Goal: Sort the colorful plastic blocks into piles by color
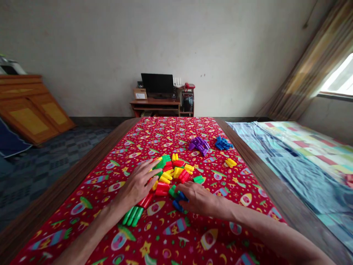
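Observation:
A mixed heap of red, yellow and green plastic toy blocks with rounded, finger-like prongs lies on the red patterned cloth. My left hand rests over the heap's left side, its fingers spread on the blocks. Green pronged blocks lie below that wrist. At the heap's near right edge my right hand has its fingers curled down on blue toy blocks, partly hidden by the fingers. A green block touches the fingertips' left side.
Farther back on the cloth sit a purple block pile, a blue block pile and some yellow blocks. A bed adjoins the table on the right. A desk with a monitor stands against the wall.

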